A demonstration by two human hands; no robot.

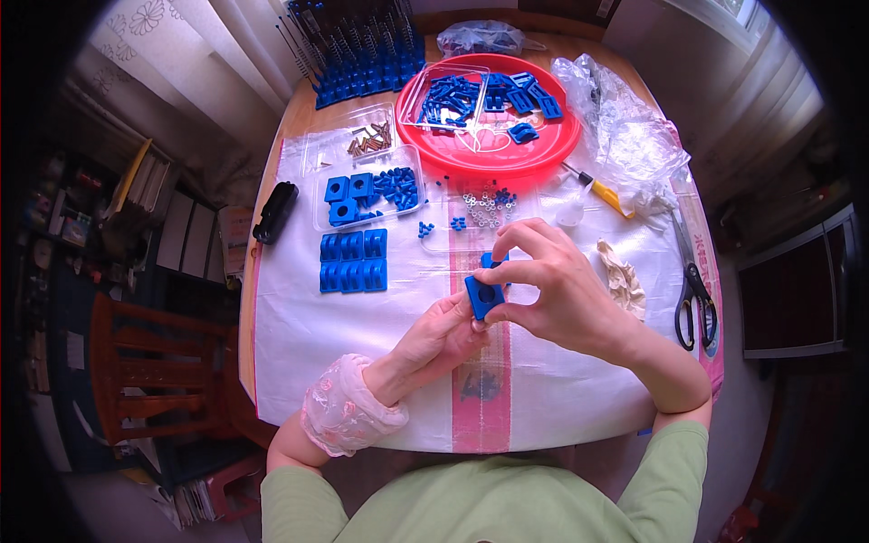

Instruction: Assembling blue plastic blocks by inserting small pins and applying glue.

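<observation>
My left grip (pixel 436 339) was closed on the lower edge of a blue block (pixel 477 302) with a round hole, while my right grip (pixel 570 290) pinched it between thumb and fingers, so both were grasping it above the middle of the white-covered surface (pixel 299 339). Scissors (pixel 692 303) lay beyond my right forearm, with a crumpled pale cloth (pixel 621 281) nearer my wrist. Farther on, to the left, matching blue blocks (pixel 353 262) stood together in two rows, and a black case (pixel 275 214) lay near the left edge. Past those came a clear box (pixel 418 176) of blue pieces, small pale nuts (pixel 484 210) scattered beside it, and a yellow-handled screwdriver (pixel 612 199) to the right. Behind them sat a red tray (pixel 434 161) holding more blue parts, and farthest left, a blue rack (pixel 362 83) bristling with springs.
</observation>
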